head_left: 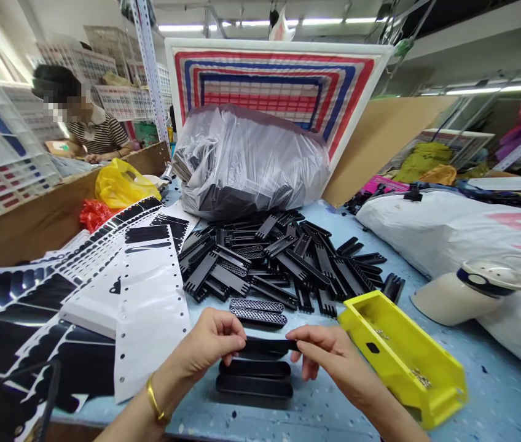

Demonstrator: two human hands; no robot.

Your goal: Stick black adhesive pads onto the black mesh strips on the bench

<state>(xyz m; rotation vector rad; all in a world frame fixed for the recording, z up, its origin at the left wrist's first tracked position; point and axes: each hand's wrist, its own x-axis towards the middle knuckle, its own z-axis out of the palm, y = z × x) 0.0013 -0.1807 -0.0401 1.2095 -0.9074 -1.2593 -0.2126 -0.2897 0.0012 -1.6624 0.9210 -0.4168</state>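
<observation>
My left hand (217, 337) and my right hand (327, 350) pinch opposite ends of a thin black strip (267, 345), stretched level between them. It looks like one of the black stickers from the sheets at left. Just below it, long black plastic pieces with rounded ends (254, 388) lie side by side on the blue table (196, 417). Beyond my fingers are black pieces with a honeycomb pattern (258, 316). Farther back spreads a loose heap of black plastic parts with toothed ends (288, 258). At left, a white backing sheet (150, 319) carries a few black stickers near its top.
A yellow bin (408, 350) with small metal bits stands right of my right hand. Beyond it are a cream bottle (454, 298) and a white sack (463, 227). A filled clear plastic bag (251, 159) sits behind the heap. Another person (99, 126) is at far left.
</observation>
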